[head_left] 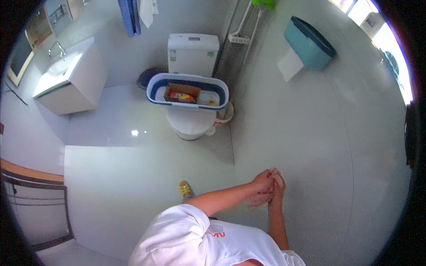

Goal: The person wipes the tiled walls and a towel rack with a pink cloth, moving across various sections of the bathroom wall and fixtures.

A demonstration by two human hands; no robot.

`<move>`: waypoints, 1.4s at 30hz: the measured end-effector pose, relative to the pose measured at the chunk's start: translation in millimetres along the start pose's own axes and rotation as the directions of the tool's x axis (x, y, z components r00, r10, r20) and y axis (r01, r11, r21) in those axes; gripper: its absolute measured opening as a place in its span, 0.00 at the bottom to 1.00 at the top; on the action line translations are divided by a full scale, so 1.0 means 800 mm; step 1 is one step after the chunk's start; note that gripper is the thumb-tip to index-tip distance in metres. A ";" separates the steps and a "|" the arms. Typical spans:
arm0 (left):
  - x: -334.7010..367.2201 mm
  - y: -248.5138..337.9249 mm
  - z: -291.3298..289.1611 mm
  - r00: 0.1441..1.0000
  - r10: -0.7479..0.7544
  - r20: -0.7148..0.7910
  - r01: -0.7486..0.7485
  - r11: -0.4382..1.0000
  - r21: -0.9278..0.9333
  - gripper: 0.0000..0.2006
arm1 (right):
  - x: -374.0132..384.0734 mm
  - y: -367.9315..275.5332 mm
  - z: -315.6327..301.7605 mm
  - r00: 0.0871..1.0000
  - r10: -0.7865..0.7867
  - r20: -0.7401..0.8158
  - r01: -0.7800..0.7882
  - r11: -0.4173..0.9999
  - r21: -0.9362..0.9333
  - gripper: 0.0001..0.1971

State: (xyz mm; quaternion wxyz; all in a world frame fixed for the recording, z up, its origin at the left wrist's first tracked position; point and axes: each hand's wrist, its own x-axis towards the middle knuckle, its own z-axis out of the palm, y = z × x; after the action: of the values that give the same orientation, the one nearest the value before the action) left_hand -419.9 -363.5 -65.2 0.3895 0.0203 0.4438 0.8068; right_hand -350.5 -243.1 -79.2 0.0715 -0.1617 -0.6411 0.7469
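The left hand [261, 182] and right hand [278, 182] are positioned together at the lower centre-right of the frame, in contact with each other. The left forearm crosses from the lower centre; the right forearm rises from the lower edge. The fingers of both hands are bent and overlapping; blur conceals their exact arrangement, and whether they are clenched or grasp anything between them cannot be told.

The oblong white-and-navy plastic tub [195, 79] is at the upper centre of the frame, well apart from both hands. It is situated over the lid of the white ceramic toilet [190, 125], in front of the tank. The tub contains an open brown cardboard box [193, 90], holding a red-and-yellow packet [181, 96], and, right of the box, a yellow ring-shaped item [212, 102].

A teal container with a dark rim [307, 46] is located at the upper right, with a white sheet [290, 65] beside its lower left. A yellow shoe [185, 189] is visible at the lower centre, left of the hands.
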 end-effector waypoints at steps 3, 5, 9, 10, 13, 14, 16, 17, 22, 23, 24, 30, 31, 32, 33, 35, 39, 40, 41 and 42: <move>-0.005 0.038 -0.085 0.984 0.124 0.128 -0.092 0.968 -0.234 0.21 | 0.024 0.009 0.112 0.987 -0.005 0.160 -0.001 0.999 0.035 0.27; -0.012 0.084 -0.119 0.985 0.135 -0.111 -0.124 0.987 0.101 0.23 | 0.053 0.006 0.171 0.967 0.052 0.250 -0.093 0.983 0.158 0.30; -0.006 0.155 -0.220 0.894 0.435 -0.111 -0.321 0.793 0.518 0.20 | 0.105 -0.049 0.310 0.948 -0.069 0.310 -0.022 0.959 0.282 0.19; -0.005 0.157 -0.243 0.825 0.562 -0.060 -0.425 0.688 0.588 0.19 | 0.114 -0.046 0.329 0.943 -0.061 0.328 -0.044 0.952 0.303 0.19; -0.062 0.279 -0.236 0.895 0.445 0.026 -0.213 0.376 0.902 0.21 | 0.165 -0.028 0.353 0.950 -0.041 0.311 -0.079 0.929 0.363 0.18; -0.063 0.304 -0.255 0.802 0.581 0.138 -0.290 0.178 0.940 0.16 | 0.172 -0.031 0.371 0.943 -0.025 0.331 -0.104 0.924 0.368 0.17; -0.088 0.376 -0.271 0.824 0.554 0.118 -0.215 0.114 0.970 0.14 | 0.188 -0.054 0.397 0.921 0.066 0.383 -0.210 0.914 0.347 0.16; -0.098 0.406 -0.283 0.835 0.540 0.105 -0.179 0.085 0.980 0.14 | 0.201 -0.062 0.406 0.917 0.026 0.398 -0.192 0.904 0.382 0.16; -0.090 0.500 -0.420 0.670 0.730 0.135 -0.064 -0.125 0.990 0.12 | 0.292 -0.064 0.448 0.975 0.038 0.219 -0.092 0.967 0.239 0.17; -0.090 0.515 -0.450 0.666 0.735 0.128 -0.022 -0.153 0.988 0.13 | 0.314 -0.066 0.463 0.993 -0.004 0.115 -0.015 0.986 0.163 0.19; -0.096 0.523 -0.481 0.680 0.729 0.082 0.025 -0.135 0.990 0.14 | 0.338 -0.064 0.481 0.999 -0.040 0.018 0.039 0.997 0.073 0.21; -0.059 0.603 -0.614 0.663 0.747 -0.043 0.170 -0.094 0.981 0.19 | 0.455 -0.098 0.586 0.985 -0.119 -0.126 0.103 0.987 -0.126 0.30; -0.045 0.612 -0.622 0.671 0.741 -0.026 0.168 -0.118 0.979 0.19 | 0.469 -0.113 0.595 0.987 -0.116 -0.107 0.095 0.978 -0.184 0.30; -0.029 0.630 -0.626 0.679 0.734 -0.016 0.173 -0.138 0.975 0.20 | 0.484 -0.121 0.601 0.984 -0.136 -0.117 0.114 0.977 -0.179 0.30; -0.012 0.649 -0.635 0.685 0.728 -0.007 0.185 -0.164 0.969 0.21 | 0.500 -0.122 0.611 0.981 -0.154 -0.121 0.132 0.977 -0.166 0.30; 0.032 0.685 -0.652 0.716 0.698 0.009 0.182 -0.199 0.963 0.23 | 0.519 -0.145 0.636 0.973 -0.210 -0.095 0.185 0.958 -0.220 0.30; 0.123 0.727 -0.753 0.694 0.720 0.016 0.223 -0.235 0.946 0.24 | 0.562 -0.162 0.683 0.920 -0.373 -0.116 0.287 0.846 -0.450 0.30; 0.142 0.736 -0.777 0.700 0.715 -0.001 0.223 -0.217 0.950 0.25 | 0.580 -0.157 0.695 0.919 -0.369 -0.135 0.261 0.830 -0.492 0.29; 0.166 0.744 -0.795 0.703 0.711 -0.015 0.216 -0.193 0.957 0.25 | 0.602 -0.155 0.704 0.916 -0.372 -0.154 0.237 0.807 -0.541 0.29; 0.183 0.753 -0.812 0.708 0.705 -0.028 0.217 -0.180 0.959 0.25 | 0.625 -0.147 0.719 0.891 -0.422 -0.171 0.269 0.792 -0.549 0.28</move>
State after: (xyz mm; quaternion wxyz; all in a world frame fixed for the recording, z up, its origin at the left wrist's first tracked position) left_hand -1135.8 -905.9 -63.3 -0.1125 0.1425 0.9595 0.2154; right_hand -1022.3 -603.6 34.0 0.2540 -0.1591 -0.8171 0.4924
